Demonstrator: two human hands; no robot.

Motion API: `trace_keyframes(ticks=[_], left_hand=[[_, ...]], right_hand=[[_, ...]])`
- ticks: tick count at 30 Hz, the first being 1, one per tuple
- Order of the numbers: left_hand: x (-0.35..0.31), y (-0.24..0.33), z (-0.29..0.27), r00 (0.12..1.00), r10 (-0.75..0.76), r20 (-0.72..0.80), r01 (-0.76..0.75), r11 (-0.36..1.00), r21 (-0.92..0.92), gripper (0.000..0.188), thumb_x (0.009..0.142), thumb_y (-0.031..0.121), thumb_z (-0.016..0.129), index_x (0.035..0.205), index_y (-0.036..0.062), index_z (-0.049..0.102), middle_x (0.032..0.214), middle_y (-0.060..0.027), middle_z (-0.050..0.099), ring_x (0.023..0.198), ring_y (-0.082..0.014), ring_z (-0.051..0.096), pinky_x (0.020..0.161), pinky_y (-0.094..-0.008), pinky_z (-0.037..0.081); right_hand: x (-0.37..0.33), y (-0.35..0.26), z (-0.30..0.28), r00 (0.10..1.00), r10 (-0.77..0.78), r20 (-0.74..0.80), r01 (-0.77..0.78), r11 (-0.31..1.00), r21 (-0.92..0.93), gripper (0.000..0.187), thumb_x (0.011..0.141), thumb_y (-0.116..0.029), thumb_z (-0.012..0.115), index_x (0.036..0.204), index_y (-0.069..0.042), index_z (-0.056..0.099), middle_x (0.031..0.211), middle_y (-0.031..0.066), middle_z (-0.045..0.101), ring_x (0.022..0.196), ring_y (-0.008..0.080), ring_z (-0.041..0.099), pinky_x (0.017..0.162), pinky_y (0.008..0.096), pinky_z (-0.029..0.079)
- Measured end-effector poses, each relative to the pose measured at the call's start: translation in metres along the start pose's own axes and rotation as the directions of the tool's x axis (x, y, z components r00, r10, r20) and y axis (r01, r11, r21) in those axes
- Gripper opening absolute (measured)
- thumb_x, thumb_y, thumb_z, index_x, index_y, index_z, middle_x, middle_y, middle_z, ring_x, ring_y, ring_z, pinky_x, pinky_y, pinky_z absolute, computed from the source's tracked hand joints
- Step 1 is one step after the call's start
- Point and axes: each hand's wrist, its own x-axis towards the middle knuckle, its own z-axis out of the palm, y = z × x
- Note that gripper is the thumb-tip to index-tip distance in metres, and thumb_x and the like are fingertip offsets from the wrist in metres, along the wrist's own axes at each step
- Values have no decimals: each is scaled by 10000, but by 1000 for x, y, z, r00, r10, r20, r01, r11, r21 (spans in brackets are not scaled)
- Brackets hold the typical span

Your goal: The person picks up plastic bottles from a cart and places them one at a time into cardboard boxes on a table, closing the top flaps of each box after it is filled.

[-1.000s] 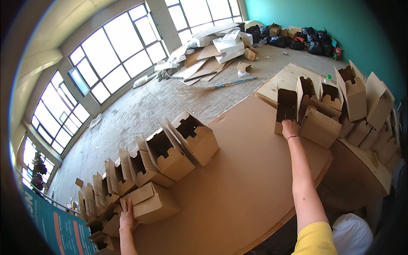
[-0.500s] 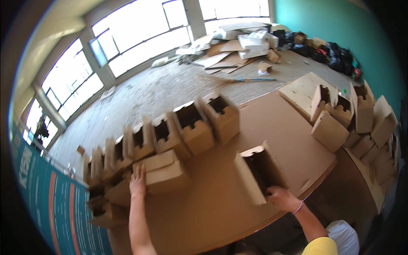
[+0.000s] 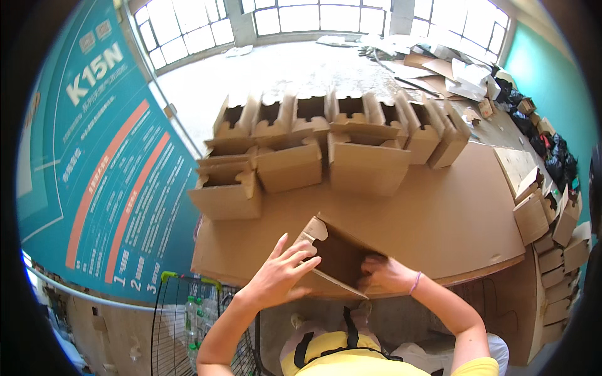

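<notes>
A cardboard box with an open top and notched flaps lies tilted at the near edge of the cardboard-covered table. My right hand is closed on the right end of this box, its fingertips partly hidden inside. By the box's left end, my left hand has its fingers spread, close to a notched flap. Beyond my hands stand similar open boxes in rows; the closest are a wide box, one beside it and one at the left edge.
More cardboard boxes are stacked at the right. To the left stands a large teal printed panel, with a wire cart of plastic bottles below it. Scrap cardboard and foam and black bags lie on the floor at the far right.
My view has swung left and down. My left hand has come off a box in the rows and moved beside the held box. My right hand has brought that box to the near edge.
</notes>
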Motion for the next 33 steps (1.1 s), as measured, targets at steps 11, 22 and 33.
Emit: trace_keyframes(ticks=[11, 22, 33], left_hand=[[-29, -77, 55, 996, 56, -75, -49, 994, 96, 139, 737, 107, 617, 874, 87, 619, 901, -55, 590, 973, -225, 577, 947, -375, 422], [-338, -177, 132, -181, -803, -567, 611, 360, -705, 153, 904, 108, 574, 958, 16, 683, 897, -117, 701, 820, -222, 674, 742, -334, 519], [-507, -268, 421, -257, -696, 670, 32, -699, -714, 1103, 717, 295, 823, 1477, 23, 72, 1463, -225, 342, 1325, -412, 354, 1043, -623, 323]], right_hand=[[117, -58, -95, 988, 147, 46, -154, 929, 336, 724, 740, -225, 731, 1391, -104, 439, 1390, 154, 481, 1343, 285, 395, 1174, 446, 220], [137, -25, -40, 908, 278, 313, -259, 961, -102, 143, 747, -206, 679, 743, -64, 675, 766, 133, 640, 813, 319, 609, 816, 445, 442], [141, -43, -56, 805, 345, 482, -140, 901, -412, 144, 754, -266, 654, 709, -134, 689, 771, 38, 629, 872, 229, 572, 779, 399, 405]])
